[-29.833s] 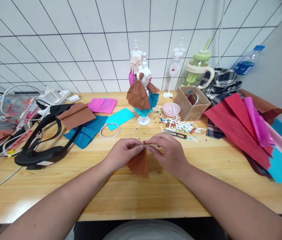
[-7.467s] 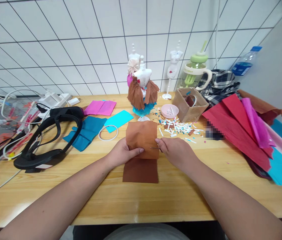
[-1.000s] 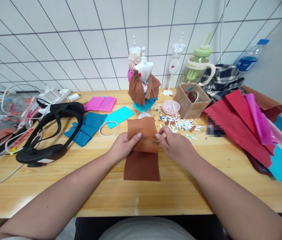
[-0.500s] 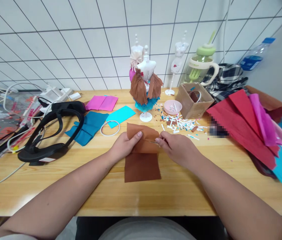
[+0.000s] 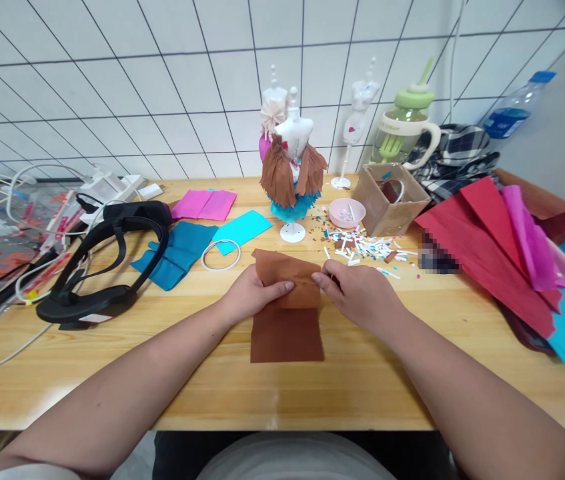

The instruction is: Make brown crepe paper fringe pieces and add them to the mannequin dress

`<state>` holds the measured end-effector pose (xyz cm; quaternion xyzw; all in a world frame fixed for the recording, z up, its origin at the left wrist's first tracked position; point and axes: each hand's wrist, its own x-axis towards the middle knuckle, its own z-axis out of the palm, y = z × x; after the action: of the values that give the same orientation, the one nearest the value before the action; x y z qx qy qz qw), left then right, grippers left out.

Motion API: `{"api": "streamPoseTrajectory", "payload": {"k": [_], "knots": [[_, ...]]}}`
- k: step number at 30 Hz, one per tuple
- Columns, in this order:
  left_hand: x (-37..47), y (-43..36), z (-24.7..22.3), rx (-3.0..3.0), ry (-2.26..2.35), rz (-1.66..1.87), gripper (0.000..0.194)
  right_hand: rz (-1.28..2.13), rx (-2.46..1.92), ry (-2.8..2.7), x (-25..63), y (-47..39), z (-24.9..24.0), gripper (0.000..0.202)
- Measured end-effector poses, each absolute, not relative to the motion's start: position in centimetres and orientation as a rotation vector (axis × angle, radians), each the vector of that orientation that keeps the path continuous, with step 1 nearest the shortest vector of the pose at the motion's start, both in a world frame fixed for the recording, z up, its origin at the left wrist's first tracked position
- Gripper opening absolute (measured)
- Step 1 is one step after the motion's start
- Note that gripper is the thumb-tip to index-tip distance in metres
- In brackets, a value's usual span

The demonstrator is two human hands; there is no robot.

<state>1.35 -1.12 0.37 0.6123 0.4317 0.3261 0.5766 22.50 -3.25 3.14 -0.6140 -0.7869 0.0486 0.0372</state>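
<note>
My left hand [image 5: 253, 293] grips the left side of a brown crepe paper sheet [image 5: 287, 268], thumb laid across its front. At the sheet's right edge, the fingers of my right hand [image 5: 347, 288] are pinched together on the paper; whether they also hold a tool is hidden. Directly below is a darker brown paper piece [image 5: 287, 337], flat on the table; I cannot tell if the two are joined. Beyond my hands stands a small white mannequin [image 5: 296, 133] dressed in brown and blue paper fringe.
A pink bowl [image 5: 347, 212], paper scraps [image 5: 369, 245] and a cardboard box [image 5: 392, 210] sit back right. Coloured paper [image 5: 502, 260] is piled at right. A white ring [image 5: 221, 268], cyan paper [image 5: 242, 230] and black headset [image 5: 107, 310] lie left.
My left thumb has slid right and down across the brown sheet. A thin tool-like line near my right fingertips no longer shows. The sheet has tilted slightly.
</note>
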Motion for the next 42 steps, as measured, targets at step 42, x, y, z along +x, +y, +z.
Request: {"api": "streamPoseTrajectory", "payload": {"k": [42], "knots": [[1.2,-0.6,-0.2,1.401,0.958,0.811,0.059,-0.006,-2.001,-2.386,22.0,-3.5,3.1,0.054]]}}
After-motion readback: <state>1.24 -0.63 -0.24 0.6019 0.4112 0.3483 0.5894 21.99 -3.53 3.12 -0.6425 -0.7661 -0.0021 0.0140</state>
